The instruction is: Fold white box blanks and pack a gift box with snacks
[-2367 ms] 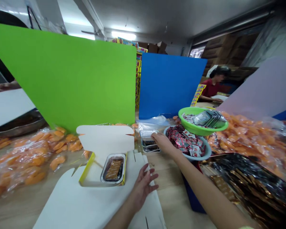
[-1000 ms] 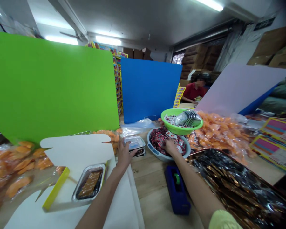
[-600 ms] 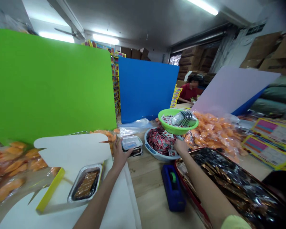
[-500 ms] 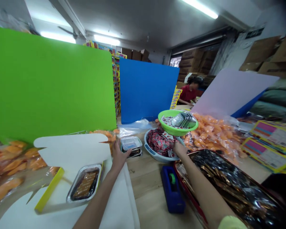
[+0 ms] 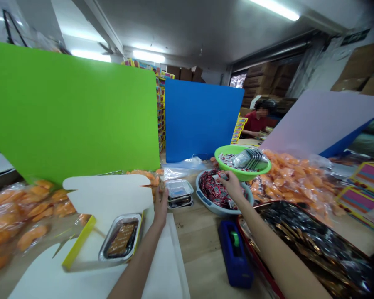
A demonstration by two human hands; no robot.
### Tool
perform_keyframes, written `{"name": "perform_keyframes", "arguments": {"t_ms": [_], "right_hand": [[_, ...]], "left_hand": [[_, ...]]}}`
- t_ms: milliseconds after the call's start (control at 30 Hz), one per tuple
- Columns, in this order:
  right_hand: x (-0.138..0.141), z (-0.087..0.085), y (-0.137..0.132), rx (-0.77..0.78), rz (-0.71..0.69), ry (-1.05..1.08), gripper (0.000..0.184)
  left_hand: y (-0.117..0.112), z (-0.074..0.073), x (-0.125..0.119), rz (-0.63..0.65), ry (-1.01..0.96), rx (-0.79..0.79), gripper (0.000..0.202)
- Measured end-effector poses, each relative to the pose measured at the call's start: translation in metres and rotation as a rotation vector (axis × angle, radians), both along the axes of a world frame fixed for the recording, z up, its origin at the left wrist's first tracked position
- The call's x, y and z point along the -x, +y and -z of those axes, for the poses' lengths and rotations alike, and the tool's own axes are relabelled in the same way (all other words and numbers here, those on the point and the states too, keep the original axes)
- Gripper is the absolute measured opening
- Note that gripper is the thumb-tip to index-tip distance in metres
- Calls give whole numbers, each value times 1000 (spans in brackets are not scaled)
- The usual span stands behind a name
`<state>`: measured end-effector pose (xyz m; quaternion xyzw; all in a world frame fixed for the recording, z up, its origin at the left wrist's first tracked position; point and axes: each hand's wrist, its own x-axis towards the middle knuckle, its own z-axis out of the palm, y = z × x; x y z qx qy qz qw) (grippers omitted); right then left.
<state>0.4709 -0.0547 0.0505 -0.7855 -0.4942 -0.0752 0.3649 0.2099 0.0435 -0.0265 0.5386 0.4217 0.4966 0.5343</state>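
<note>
My right hand [image 5: 232, 185] reaches over a blue-and-white basin [image 5: 205, 203] heaped with red sachets, and its fingertips seem to pinch one red-and-white sachet [image 5: 220, 177]. My left hand [image 5: 161, 205] stands edge-on beside a white card box [image 5: 109, 193], close to a stack of lidded foil trays [image 5: 177, 193]. It holds nothing that I can see. Inside the box, which has a yellow edge, lies a foil tray of brown-wrapped food [image 5: 121, 240]. A lime-green bowl [image 5: 242, 171] of silver packets [image 5: 249, 159] overlaps the basin's far rim.
A blue tape dispenser [image 5: 235, 253] stands on the wooden table [image 5: 199, 253]. A red-rimmed tray of black-and-gold foil packets [image 5: 302, 236] lies to the right. Bags of orange pieces [image 5: 296, 178] flank the work area, behind green [image 5: 71, 112] and blue [image 5: 202, 120] panels. A person in red [image 5: 257, 122] works beyond.
My right hand has moved up and further over the basin. My left hand has drawn back from the foil trays and turned edge-on. The whole view has shifted slightly to the right.
</note>
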Motion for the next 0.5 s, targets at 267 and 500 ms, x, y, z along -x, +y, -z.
{"name": "perform_keyframes", "arguments": {"t_ms": [267, 500], "right_hand": [[87, 8, 86, 141, -495, -228, 16], [80, 5, 52, 209, -348, -282, 37]], "left_hand": [[17, -1, -14, 57, 8, 10, 59], [19, -3, -20, 47, 52, 31, 44]]}}
